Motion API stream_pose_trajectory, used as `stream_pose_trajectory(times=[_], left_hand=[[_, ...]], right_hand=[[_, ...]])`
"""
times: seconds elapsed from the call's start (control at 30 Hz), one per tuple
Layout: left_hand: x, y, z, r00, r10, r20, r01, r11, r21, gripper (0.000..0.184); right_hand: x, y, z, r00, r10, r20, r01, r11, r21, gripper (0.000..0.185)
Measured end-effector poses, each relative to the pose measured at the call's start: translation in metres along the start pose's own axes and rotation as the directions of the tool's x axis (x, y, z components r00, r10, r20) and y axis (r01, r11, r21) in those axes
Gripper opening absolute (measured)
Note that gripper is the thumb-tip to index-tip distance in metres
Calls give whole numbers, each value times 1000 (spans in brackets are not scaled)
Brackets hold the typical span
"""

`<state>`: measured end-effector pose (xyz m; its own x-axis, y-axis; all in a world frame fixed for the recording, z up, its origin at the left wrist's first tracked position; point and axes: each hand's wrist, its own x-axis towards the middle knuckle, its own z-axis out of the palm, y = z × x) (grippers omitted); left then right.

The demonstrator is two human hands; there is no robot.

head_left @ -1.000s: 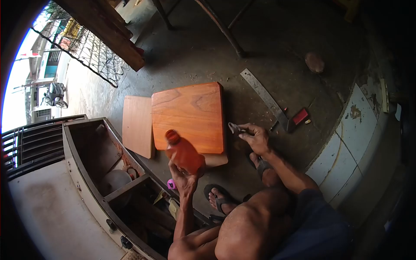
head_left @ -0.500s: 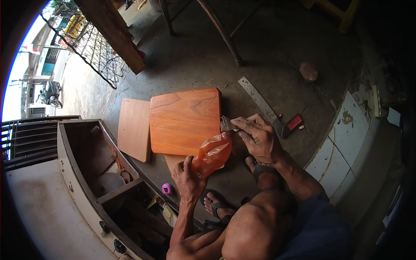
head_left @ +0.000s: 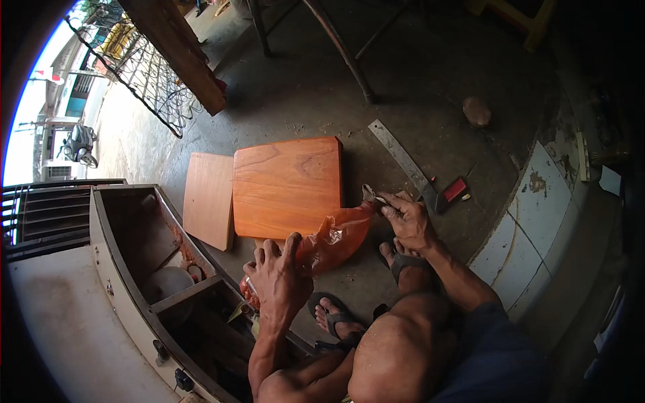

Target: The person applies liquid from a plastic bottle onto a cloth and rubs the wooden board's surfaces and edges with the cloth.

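Observation:
My left hand is closed round the lower part of a translucent orange plastic bottle, which is tilted with its neck up to the right. The bottle's base shows just left of my fingers. At its mouth, my right hand pinches a small grey piece that looks like a folded rag; whether it touches the mouth is hard to see. Beyond the bottle lies a glossy orange-stained wooden board. A paler, unstained board is on its left, and another pale piece is mostly hidden beneath the stained one.
A metal square lies on the floor near a red-topped block. An open wooden drawer cabinet flanks the left side. White tiles edge the right. Stool legs and a wooden post stand at the back.
The bottle has shifted slightly right and extends further left past my left hand. My right hand and the grey piece have moved right, away from the stained board's edge. The pink round object is now covered.

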<state>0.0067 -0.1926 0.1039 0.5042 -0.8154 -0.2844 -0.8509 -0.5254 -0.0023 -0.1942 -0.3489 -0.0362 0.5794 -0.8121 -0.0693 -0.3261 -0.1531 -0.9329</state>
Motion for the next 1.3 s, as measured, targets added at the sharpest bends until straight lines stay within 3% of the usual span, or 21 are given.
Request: stream_pose_trajectory(times=[0.13, 0.23, 0.3, 0.37, 0.43, 0.5, 0.57, 0.63, 0.7, 0.77, 0.8, 0.83, 0.9, 0.97, 1.03, 1.07, 1.1, 1.13, 1.2, 1.27, 1.3], left_hand=[[1, 2, 1, 999, -11, 30, 11, 1000, -8, 65], [1, -4, 24, 999, -33, 10, 34, 998, -51, 64], [1, -15, 55, 986, 10, -167, -37, 986, -160, 65], [3, -18, 76, 974, 30, -225, -76, 977, -198, 70], [3, -12, 85, 928, -10, -372, -177, 868, -464, 64], [5, -10, 88, 917, 25, -397, -217, 867, -448, 71], [6, -7, 90, 914, -29, -405, -218, 806, -550, 75], [7, -7, 96, 910, -44, -412, -225, 782, -581, 76], [9, -10, 99, 908, -61, -415, -229, 756, -613, 77], [9, -11, 100, 899, -18, -438, -267, 770, -580, 78], [7, -12, 102, 901, -19, -433, -264, 769, -582, 78], [5, -13, 103, 901, -21, -433, -260, 773, -579, 79], [2, -17, 108, 903, -13, -430, -264, 773, -577, 80], [-7, -23, 118, 910, -85, -406, -242, 685, -687, 79], [-17, -15, 106, 931, -166, -324, -161, 610, -776, 78], [-24, -25, 121, 953, -214, -215, -91, 475, -875, 78], [-27, -32, 132, 964, -248, -98, -12, 329, -944, 79], [-25, -34, 137, 965, -245, -94, -7, 332, -943, 79], [-33, -39, 143, 941, -323, -97, 95, 532, -842, 79], [-30, -41, 147, 951, -288, -114, 47, 497, -866, 80], [-29, -41, 147, 958, -250, -138, -9, 456, -890, 82]], right_hand=[[2, -9, -6, 1000, 14, 0, -14, 1000, 5, 32], [10, -18, -12, 997, -72, -8, 72, 996, -45, 35], [19, -30, -19, 907, -417, -59, 406, 903, -141, 40], [25, -57, -30, 853, -521, -25, 509, 841, -182, 41], [30, -84, -37, 790, -613, 14, 600, 769, -221, 43], [36, -104, -40, 756, -654, 20, 649, 745, -153, 40], [38, -115, -42, 769, -640, -2, 637, 766, -92, 37], [36, -124, -44, 914, -396, 93, 384, 915, 121, 37], [40, -114, -37, 918, -378, 121, 356, 918, 173, 35], [39, -106, -27, 973, -214, 90, 123, 803, 584, 34], [39, -105, -31, 969, -116, 216, -70, 714, 697, 32], [39, -98, -30, 970, -109, 217, -75, 713, 697, 32], [44, -70, -19, 941, -48, 335, -291, 390, 874, 30], [54, -30, -5, 950, 20, 311, -294, 389, 873, 28], [73, 27, 19, 986, 67, 149, -160, 604, 781, 32], [81, 48, 28, 987, 79, 143, -161, 600, 783, 32], [89, 67, 38, 991, 103, 86, -134, 697, 704, 33], [99, 82, 44, 993, 117, 32, -112, 784, 611, 34], [117, 99, 59, 990, 138, 16, -119, 783, 611, 32], [139, 104, 70, 989, 146, -9, -110, 787, 607, 30], [148, 104, 76, 990, 86, -110, 0, 789, 615, 30]])
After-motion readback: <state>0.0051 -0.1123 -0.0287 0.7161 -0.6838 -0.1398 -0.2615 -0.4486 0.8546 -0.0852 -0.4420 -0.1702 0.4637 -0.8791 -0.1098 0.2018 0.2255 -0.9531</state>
